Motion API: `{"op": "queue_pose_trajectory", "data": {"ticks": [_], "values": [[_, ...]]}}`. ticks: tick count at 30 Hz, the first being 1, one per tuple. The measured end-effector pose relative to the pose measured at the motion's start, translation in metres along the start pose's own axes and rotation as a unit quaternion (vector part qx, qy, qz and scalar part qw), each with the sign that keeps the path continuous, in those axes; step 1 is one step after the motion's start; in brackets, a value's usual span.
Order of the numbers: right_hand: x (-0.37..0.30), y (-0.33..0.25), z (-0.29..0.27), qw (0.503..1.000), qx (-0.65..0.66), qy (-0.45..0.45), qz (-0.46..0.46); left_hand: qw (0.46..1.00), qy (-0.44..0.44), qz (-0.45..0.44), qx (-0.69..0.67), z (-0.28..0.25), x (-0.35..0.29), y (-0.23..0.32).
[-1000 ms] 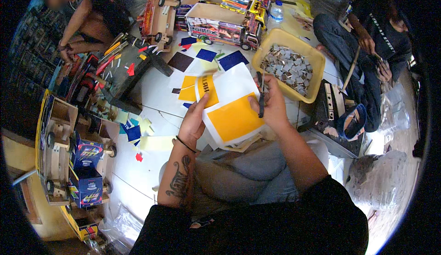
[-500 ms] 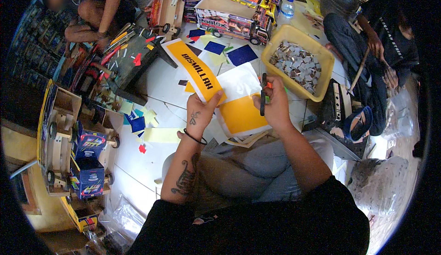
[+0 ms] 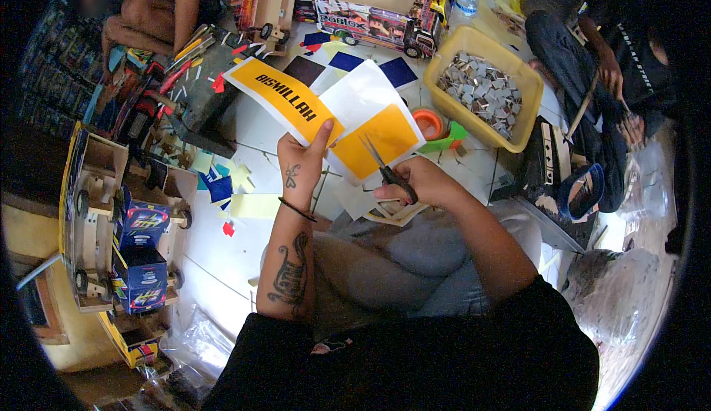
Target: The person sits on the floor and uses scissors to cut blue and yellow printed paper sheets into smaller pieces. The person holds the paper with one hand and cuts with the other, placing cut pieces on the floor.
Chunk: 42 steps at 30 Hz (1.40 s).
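My left hand [image 3: 302, 157] pinches a yellow sticker strip [image 3: 285, 98] with dark lettering and a white border. Beside it, a white backing sheet [image 3: 363, 89] with a yellow-orange rectangle [image 3: 376, 138] stretches to the right; its left edge meets my left thumb. In my right hand [image 3: 426, 180] is a pair of dark-handled scissors [image 3: 386, 166]. Their blades point up and left, slightly apart, in front of the yellow rectangle. Whether they touch the sheet, I cannot tell. Below, pale paper or board pieces [image 3: 398, 213] lie by my legs.
A yellow tub [image 3: 481, 138] of small grey pieces stands right, near an orange tape roll [image 3: 427, 124]. Wooden toy trucks [image 3: 363, 15] stand ahead, others [image 3: 141, 255] at left. Dark blue squares [image 3: 398, 72] and scraps litter the tiles. Two people sit at far left and right.
The strip and sheet have shifted up and left with my left hand. My right hand has come lower and left, turning the scissors so their blades point toward the yellow rectangle.
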State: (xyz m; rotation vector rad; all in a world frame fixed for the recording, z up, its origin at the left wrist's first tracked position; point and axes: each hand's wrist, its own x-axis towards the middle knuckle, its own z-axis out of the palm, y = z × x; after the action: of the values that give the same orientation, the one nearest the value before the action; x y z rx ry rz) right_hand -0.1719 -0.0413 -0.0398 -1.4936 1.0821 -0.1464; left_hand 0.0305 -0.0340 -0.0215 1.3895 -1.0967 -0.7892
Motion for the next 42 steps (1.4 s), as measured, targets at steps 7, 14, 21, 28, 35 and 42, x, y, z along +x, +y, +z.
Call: {"op": "queue_pose_trajectory", "data": {"ticks": [7, 14, 21, 28, 35, 42], "values": [[-0.002, 0.0, 0.003, 0.999, -0.027, 0.03, -0.033, 0.996, -0.077, -0.002, -0.036, 0.009, -0.008, 0.006], [-0.002, -0.002, 0.0, 0.994, -0.057, 0.083, -0.051, 0.993, -0.113, -0.006, -0.045, 0.011, -0.01, 0.009], [-0.004, -0.004, 0.0, 0.994, -0.036, 0.094, -0.038, 0.994, -0.102, -0.008, -0.039, 0.015, -0.013, 0.009], [-0.002, -0.003, 0.001, 0.992, -0.039, 0.111, -0.049, 0.993, -0.106, -0.003, -0.05, 0.016, -0.014, 0.009], [-0.001, -0.002, 0.002, 0.993, -0.024, 0.11, -0.044, 0.993, -0.101, -0.005, -0.063, 0.019, -0.015, 0.008], [-0.003, -0.004, 0.002, 0.989, -0.03, 0.124, -0.074, 0.993, -0.098, 0.004, -0.061, 0.019, -0.015, 0.007]]}}
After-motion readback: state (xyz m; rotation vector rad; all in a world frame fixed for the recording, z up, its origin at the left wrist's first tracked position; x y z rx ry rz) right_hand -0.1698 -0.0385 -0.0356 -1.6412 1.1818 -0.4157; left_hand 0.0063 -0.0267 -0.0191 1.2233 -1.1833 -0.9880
